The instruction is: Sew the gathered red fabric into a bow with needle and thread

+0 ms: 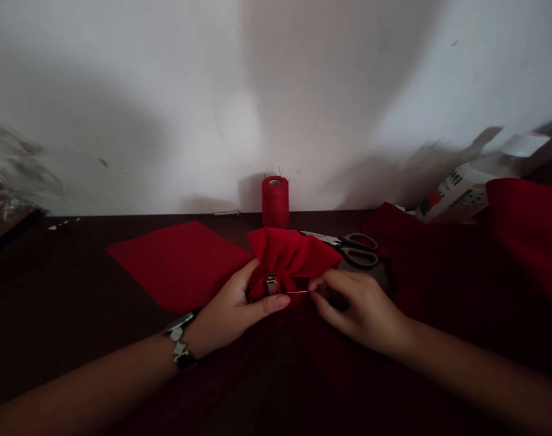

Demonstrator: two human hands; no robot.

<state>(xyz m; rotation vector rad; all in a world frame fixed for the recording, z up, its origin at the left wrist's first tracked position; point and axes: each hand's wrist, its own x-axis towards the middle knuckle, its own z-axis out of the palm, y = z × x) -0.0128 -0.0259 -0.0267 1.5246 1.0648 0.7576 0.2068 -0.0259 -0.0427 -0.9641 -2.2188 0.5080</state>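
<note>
Take the gathered red cloth [294, 251] as the dial's hub, just below the middle of the view. Clasps its folds from eight o'clock in the left hand [232, 309], with the thumb across the lower front and the fingers mostly hidden behind. Pinches what looks like a needle [297, 292] in the right hand [360, 306], at four o'clock, nearly closed at thumb and forefinger. Points the needle towards nine o'clock, close to the left thumb; cannot tell whether inside the cloth or just in front.

To stitch neatly here, keep the pleats squeezed tight and even at the waist. Slide the left thumb slightly towards seven o'clock, out of line with the needle, to avoid a prick. Push straight through all the layers, then draw gently to avoid puckering. In such dim light, check the point before pressing.

Keep clear of the scissors [334, 240] at two o'clock, with blades reaching behind the cloth. Note also the thread spool [276, 206] at twelve, with pins stuck in its top, and the flat red cloth [180, 263] at nine.
</note>
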